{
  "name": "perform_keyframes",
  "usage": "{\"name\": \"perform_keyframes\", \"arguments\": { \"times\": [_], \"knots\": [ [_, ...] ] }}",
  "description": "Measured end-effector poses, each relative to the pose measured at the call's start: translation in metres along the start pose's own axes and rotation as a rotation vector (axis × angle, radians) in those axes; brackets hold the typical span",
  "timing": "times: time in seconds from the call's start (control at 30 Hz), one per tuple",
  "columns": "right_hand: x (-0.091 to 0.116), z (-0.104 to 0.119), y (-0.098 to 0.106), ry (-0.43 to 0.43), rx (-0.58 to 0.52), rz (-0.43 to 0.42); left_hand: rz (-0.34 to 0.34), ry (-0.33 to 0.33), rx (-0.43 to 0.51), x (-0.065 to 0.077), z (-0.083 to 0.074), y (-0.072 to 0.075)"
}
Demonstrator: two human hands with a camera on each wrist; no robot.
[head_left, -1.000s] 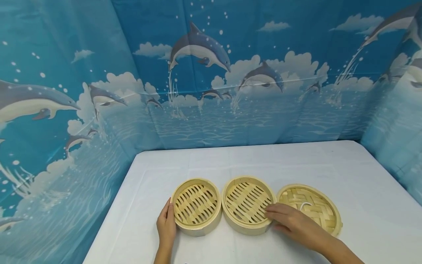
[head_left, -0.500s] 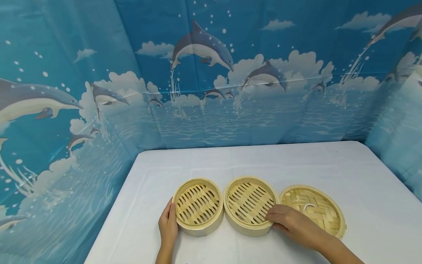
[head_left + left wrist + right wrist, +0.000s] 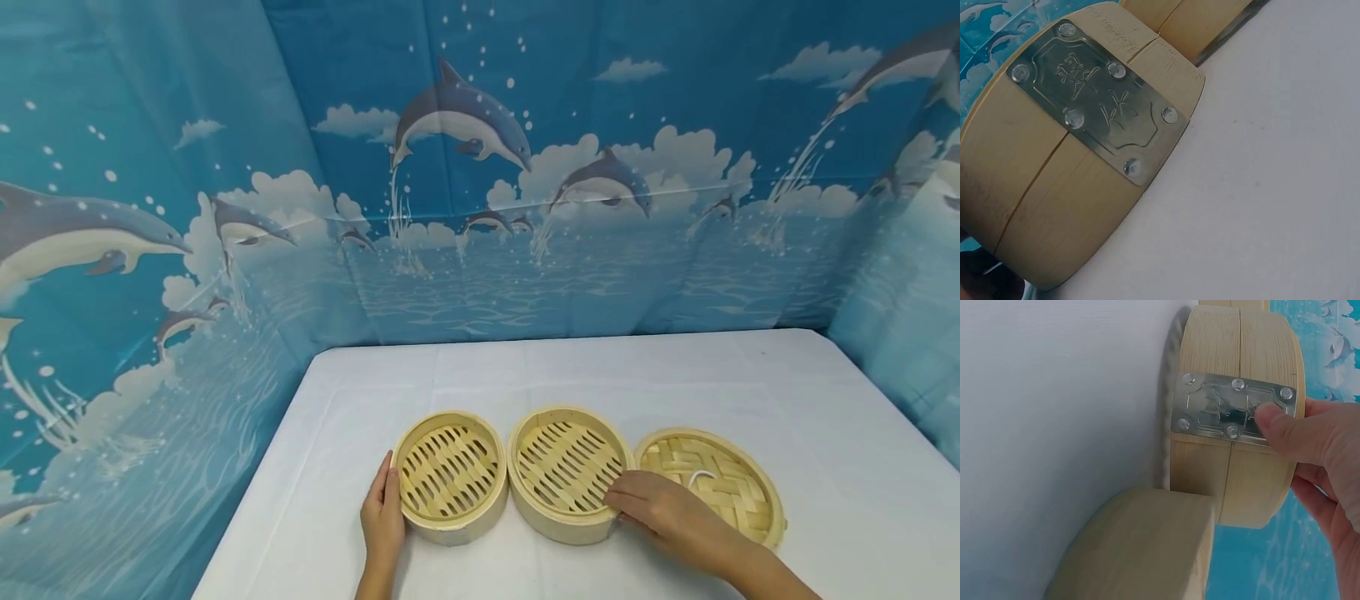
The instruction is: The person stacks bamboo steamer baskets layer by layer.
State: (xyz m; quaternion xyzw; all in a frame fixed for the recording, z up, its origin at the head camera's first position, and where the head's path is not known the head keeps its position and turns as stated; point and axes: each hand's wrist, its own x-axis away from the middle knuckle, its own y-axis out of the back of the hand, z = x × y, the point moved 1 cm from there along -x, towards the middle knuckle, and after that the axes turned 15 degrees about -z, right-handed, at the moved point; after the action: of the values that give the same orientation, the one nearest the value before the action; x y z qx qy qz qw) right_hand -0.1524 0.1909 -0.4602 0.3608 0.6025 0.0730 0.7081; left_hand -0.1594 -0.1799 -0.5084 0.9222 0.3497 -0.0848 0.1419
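Two round bamboo steamer baskets with slatted bottoms stand side by side in the head view. At the left one (image 3: 450,531), my left hand (image 3: 382,521) holds the outer side, with thumb and fingers along the wall. My right hand (image 3: 660,508) pinches the near right wall of the other basket (image 3: 562,529), fingertips over its rim. In the right wrist view the right thumb (image 3: 1279,425) presses on a riveted metal plate (image 3: 1210,406) on that basket's outside. A similar metal plate (image 3: 1097,100) faces the left wrist camera, where little of the left hand shows.
A woven bamboo lid (image 3: 738,483) with a white loop handle lies right of the baskets, partly behind my right hand. White cloth (image 3: 360,400) covers the table. A blue dolphin-print curtain (image 3: 480,292) hangs behind and at both sides.
My right fingers have closed in on the right basket's rim. The left hand keeps its place on the left basket. The head view has shifted slightly.
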Motion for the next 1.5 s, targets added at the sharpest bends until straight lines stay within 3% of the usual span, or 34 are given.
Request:
{"name": "perform_keyframes", "arguments": {
  "times": [0.33,0.67,0.97,1.5],
  "knots": [
    [-0.019,0.003,0.016,-0.093,0.025,0.074,0.007,-0.009,0.018,0.000,0.002,-0.001],
    [-0.053,-0.001,0.022,-0.069,-0.001,-0.013,-0.017,-0.038,0.008,0.001,0.002,0.000],
    [-0.078,0.002,0.001,0.011,-0.049,-0.051,-0.023,-0.039,0.020,0.002,0.001,-0.002],
    [-0.096,0.016,-0.046,0.069,-0.101,0.008,-0.003,-0.094,0.060,0.003,0.003,-0.002]
  ]
}}
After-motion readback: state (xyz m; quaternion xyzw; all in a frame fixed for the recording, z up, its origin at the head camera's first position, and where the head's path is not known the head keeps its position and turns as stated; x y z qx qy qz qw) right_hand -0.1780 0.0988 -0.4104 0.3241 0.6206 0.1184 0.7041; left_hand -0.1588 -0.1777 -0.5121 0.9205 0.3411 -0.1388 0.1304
